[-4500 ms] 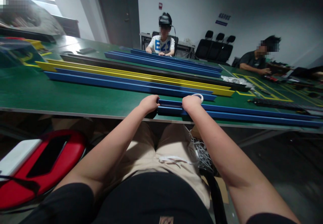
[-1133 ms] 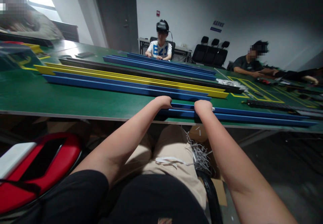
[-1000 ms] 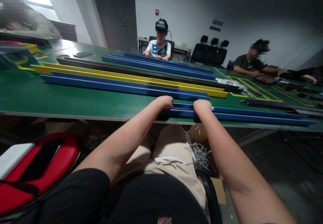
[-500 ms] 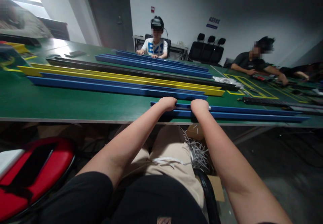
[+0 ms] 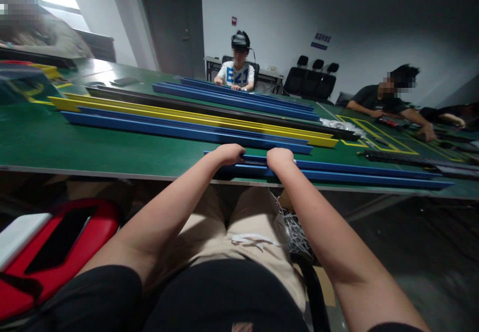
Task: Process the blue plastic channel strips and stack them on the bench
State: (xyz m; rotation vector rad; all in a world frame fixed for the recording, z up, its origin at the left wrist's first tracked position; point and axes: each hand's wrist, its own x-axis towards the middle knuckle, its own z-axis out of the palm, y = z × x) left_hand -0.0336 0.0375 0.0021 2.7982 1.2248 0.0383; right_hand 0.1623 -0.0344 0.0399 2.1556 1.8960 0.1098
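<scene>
A long blue channel lies along the front edge of the green table. Near its left end my left hand is closed on it, with the fingertips mostly hidden behind the hand. My right hand is a little farther right, also closed on the channel; a small pale bit shows at its right side. Just beyond lie another blue channel, a yellow channel and a black channel, with more blue channels behind them.
A person sits across the table, another person works at the right, and one more is at the far left. A clear plastic bundle lies past the channels. A red stool stands at my lower left, holding a phone and a white object.
Both hands and the front blue channel have shifted left relative to the other channels. The view has also turned slightly, and the hands are still on the channel.
</scene>
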